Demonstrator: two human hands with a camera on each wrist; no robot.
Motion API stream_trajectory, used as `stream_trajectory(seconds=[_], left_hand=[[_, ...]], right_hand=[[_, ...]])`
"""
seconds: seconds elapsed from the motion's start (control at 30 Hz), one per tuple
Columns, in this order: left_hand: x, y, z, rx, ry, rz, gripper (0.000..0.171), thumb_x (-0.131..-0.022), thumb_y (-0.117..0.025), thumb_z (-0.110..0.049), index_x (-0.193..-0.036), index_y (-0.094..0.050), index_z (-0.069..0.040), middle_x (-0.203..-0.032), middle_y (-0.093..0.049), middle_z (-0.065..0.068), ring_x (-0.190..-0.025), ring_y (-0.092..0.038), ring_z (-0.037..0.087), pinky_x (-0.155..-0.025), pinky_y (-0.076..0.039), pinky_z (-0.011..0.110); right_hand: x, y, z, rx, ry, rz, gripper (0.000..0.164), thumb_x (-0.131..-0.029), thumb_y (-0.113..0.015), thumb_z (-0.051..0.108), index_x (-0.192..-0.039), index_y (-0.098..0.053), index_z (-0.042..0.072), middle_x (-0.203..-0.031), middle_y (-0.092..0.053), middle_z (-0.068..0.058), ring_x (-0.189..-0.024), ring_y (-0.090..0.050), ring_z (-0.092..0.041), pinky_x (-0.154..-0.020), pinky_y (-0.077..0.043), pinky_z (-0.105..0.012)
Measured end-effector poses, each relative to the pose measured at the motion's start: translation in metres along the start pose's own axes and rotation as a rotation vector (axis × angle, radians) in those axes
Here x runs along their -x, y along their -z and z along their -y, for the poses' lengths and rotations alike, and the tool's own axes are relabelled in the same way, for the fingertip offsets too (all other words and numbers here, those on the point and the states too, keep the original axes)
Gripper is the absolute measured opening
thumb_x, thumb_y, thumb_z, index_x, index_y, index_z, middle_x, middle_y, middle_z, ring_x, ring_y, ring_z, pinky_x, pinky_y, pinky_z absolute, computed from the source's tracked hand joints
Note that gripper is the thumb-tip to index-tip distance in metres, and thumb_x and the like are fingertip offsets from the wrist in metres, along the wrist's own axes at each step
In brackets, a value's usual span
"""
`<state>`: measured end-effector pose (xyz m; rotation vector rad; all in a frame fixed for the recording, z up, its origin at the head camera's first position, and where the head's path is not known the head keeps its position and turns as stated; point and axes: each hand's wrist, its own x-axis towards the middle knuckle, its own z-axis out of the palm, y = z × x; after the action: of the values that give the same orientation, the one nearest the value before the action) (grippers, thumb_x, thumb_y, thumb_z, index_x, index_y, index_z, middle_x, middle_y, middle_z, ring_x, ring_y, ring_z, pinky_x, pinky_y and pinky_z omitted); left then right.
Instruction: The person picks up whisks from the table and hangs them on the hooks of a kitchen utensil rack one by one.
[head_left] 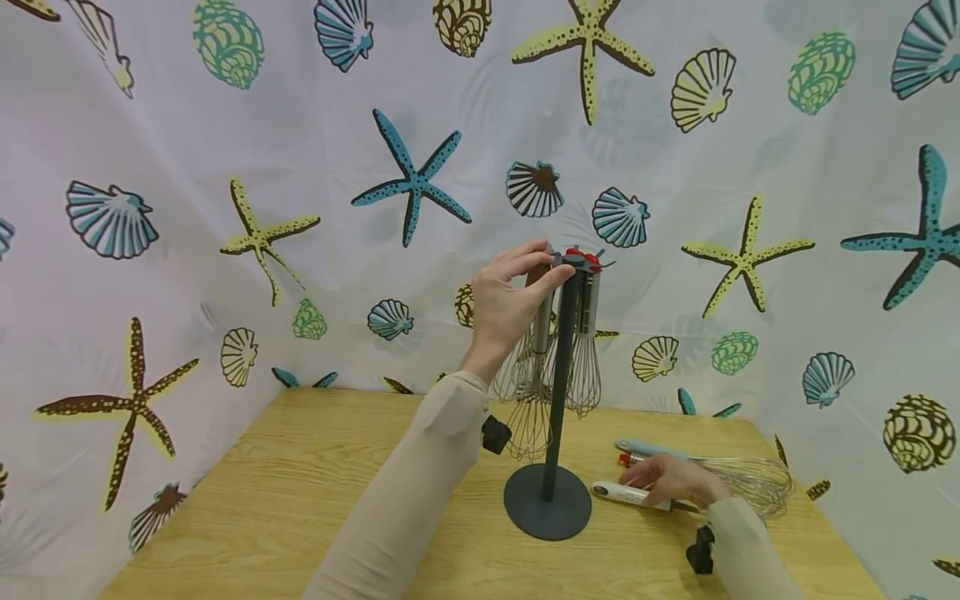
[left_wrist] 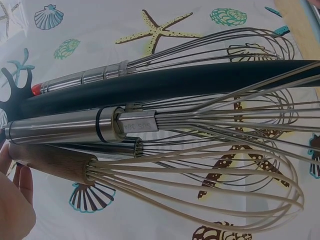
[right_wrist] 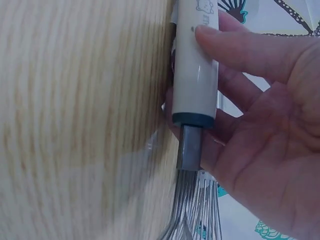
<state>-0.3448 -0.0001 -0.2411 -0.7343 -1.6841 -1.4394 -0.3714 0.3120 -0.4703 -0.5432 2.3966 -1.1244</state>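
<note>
The left-wrist view is revealing a wooden-handled whisk (left_wrist: 60, 165) beside the stand (head_left: 559, 396), mostly masked in the head view. The raised left hand (head_left: 504, 302) is touching its handle; whether that grip is pinching, cannot tell. The lowered right hand (head_left: 678, 482) is pinching the white whisk (right_wrist: 194, 82) at the counter (head_left: 337, 475).

Right wrist cam chops the white-handled whisk (right_wrist: 195, 75) at both ends, left wrist crops the left hand (left_wrist: 16, 207).

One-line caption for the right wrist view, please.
Right hand gripping a whisk by its white handle at a wood-grain tabletop.
</note>
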Motion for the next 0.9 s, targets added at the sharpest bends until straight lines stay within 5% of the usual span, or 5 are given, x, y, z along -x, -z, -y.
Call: stream_trajectory(seconds=[0.4, 0.67, 0.9], left_hand=[[-0.001, -0.001, -0.001, 0.010, 0.001, 0.000, 0.031, -0.081, -0.081, -0.028, -0.105, -0.077, -0.007, -0.127, -0.068, -0.001, -0.123, -0.054, 0.009, -0.106, -0.041, 0.032], [0.000, 0.000, -0.002, 0.043, -0.004, 0.001, 0.031, -0.081, -0.081, -0.027, -0.104, -0.077, -0.006, -0.127, -0.067, 0.004, -0.123, -0.055, 0.014, -0.107, -0.041, 0.035], [0.000, 0.001, 0.000, 0.024, 0.008, 0.033, 0.030, -0.084, -0.079, -0.028, -0.106, -0.077, -0.008, -0.129, -0.066, -0.001, -0.125, -0.052, 0.010, -0.108, -0.040, 0.034]], right_hand=[[0.005, 0.008, 0.014, 0.018, 0.127, -0.006, 0.052, -0.086, -0.061, -0.010, -0.136, -0.051, -0.010, -0.143, -0.044, -0.034, -0.133, -0.040, -0.053, -0.100, -0.049, -0.050], [0.004, 0.011, 0.016, -0.015, 0.148, -0.104, 0.048, -0.089, -0.063, -0.004, -0.136, -0.054, -0.003, -0.131, -0.057, -0.030, -0.112, -0.058, -0.032, -0.079, -0.053, -0.036], [0.006, 0.012, 0.017, -0.072, 0.141, -0.163, 0.053, -0.091, -0.064, -0.001, -0.141, -0.050, -0.001, -0.134, -0.056, -0.030, -0.119, -0.058, -0.037, -0.087, -0.055, -0.043]])
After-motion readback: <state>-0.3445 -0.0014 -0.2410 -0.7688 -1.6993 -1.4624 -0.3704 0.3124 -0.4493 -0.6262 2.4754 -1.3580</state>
